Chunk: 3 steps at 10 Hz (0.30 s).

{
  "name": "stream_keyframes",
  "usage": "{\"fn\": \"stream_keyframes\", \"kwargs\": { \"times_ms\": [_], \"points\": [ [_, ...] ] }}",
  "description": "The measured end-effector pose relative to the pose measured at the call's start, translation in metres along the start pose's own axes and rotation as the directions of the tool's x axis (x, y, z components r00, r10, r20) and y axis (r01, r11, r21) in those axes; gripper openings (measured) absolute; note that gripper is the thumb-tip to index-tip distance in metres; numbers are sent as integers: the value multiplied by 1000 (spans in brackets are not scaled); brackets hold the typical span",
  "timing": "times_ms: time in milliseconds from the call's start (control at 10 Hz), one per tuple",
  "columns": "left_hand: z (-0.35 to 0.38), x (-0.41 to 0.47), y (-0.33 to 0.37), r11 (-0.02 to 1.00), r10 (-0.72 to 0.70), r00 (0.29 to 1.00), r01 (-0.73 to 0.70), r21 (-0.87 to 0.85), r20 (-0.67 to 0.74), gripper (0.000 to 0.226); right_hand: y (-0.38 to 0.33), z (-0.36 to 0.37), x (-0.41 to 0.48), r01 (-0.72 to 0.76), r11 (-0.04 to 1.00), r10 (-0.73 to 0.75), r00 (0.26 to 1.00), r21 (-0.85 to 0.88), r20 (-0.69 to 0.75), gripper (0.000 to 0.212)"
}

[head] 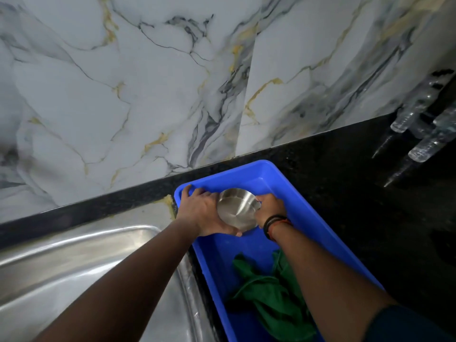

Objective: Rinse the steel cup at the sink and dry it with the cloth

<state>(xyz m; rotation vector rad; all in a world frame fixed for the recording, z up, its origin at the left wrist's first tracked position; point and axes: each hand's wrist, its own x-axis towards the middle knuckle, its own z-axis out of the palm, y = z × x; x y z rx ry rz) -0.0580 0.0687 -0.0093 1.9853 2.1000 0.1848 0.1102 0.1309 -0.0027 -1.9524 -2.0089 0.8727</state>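
Observation:
The steel cup (236,210) is held over the far end of a blue plastic tub (320,225), its flat bottom turned towards me. My left hand (202,213) cups its left side and underside. My right hand (270,209) grips its right side near the rim; dark bands circle that wrist. A crumpled green cloth (269,299) lies in the near part of the tub, partly hidden behind my right forearm. The steel sink (81,267) lies to the left of the tub.
A black granite counter (370,198) runs under the tub and to its right. A marble-patterned wall (148,82) rises behind it. Clear glass or plastic pieces (419,134) stick out at the far right.

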Motion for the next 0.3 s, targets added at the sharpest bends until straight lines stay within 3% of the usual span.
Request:
{"fn": "stream_keyframes", "kwargs": {
  "times_ms": [100,200,300],
  "points": [
    [2,2,0,992,-2,999,-5,124,51,120,3,1,1,-9,999,9,1000,-49,-12,32],
    [-5,-3,0,997,5,1000,-5,78,-2,130,-1,-1,-3,-25,988,12,996,-155,-84,51],
    [-25,-19,-1,999,27,963,-16,41,-267,116,-20,-5,-13,131,937,-234,923,-323,-305,77]
  ]
}}
